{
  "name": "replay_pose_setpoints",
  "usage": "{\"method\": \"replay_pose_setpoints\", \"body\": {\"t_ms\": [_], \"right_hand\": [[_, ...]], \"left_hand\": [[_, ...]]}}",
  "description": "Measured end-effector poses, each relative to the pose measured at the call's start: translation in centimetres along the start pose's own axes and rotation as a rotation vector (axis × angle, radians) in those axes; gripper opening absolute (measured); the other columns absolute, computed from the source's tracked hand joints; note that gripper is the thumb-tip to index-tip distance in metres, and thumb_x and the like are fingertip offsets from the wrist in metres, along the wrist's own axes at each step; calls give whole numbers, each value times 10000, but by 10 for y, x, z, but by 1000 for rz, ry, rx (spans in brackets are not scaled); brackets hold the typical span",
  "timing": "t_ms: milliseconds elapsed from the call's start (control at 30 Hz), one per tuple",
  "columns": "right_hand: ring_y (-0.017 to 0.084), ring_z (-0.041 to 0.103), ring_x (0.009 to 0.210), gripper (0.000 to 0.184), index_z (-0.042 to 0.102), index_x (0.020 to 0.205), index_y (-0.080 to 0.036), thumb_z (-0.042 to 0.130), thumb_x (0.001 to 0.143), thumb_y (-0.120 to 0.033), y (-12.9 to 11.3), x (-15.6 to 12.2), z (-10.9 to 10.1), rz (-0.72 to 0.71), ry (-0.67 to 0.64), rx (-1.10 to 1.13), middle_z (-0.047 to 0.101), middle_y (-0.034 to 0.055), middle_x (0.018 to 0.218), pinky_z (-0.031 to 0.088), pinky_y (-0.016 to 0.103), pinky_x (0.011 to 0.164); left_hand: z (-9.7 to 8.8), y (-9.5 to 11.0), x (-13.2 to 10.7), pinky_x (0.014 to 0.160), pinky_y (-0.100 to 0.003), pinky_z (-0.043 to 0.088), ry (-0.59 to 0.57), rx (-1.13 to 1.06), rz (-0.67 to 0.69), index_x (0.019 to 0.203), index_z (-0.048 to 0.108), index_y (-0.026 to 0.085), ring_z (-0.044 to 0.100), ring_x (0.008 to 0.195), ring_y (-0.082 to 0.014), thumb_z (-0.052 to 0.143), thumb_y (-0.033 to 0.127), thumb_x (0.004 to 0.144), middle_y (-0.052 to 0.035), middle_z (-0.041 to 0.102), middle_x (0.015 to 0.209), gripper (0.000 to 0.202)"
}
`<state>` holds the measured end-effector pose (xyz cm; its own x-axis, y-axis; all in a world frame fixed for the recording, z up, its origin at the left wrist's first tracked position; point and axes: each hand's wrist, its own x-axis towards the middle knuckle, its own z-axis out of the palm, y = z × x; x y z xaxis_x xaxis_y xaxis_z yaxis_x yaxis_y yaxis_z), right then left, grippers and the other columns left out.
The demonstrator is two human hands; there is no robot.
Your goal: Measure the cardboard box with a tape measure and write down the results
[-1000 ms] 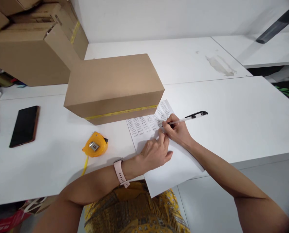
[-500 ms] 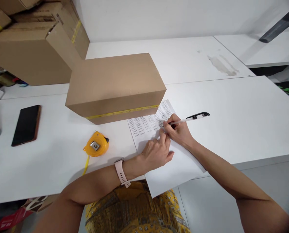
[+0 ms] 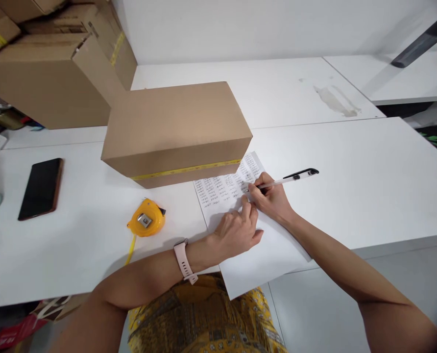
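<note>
My right hand (image 3: 272,198) is closed round a white pen with a black cap (image 3: 288,179), its tip on a white sheet of paper (image 3: 255,255) covered in rows of small handwriting. My left hand (image 3: 236,230), with a pink watch on the wrist, rests on the sheet with fingers loosely curled, pressing the paper down just left of the pen tip. A closed cardboard box (image 3: 176,130) with yellow tape along its side stands on the sheet's top edge. A yellow tape measure (image 3: 146,221) lies left of the paper, its tape trailing toward me.
A black phone (image 3: 41,188) lies at the left on the white table (image 3: 351,186). Larger cardboard boxes (image 3: 57,63) are stacked at the back left against the wall. A second white table (image 3: 417,73) stands at the far right. The paper overhangs the near table edge.
The pen and both hands have barely shifted on the sheet; the view has drifted slightly.
</note>
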<state>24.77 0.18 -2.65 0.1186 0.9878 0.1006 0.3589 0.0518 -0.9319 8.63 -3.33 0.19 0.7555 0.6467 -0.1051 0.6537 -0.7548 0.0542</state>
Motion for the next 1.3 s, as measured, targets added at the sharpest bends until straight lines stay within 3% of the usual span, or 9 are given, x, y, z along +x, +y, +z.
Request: {"method": "replay_pose_setpoints", "body": {"t_ms": [1300], "right_hand": [[107,352,506,249,464,714,-241,650,865,-309,-1,2,-5,18,26,-46,416,-64,541,271,272,486]], "left_hand": [[0,-1,0,630,-337,593,10,2,-4,1491,487,30,729,792,-236,490,485,1022,-318,496,1492,654]]}}
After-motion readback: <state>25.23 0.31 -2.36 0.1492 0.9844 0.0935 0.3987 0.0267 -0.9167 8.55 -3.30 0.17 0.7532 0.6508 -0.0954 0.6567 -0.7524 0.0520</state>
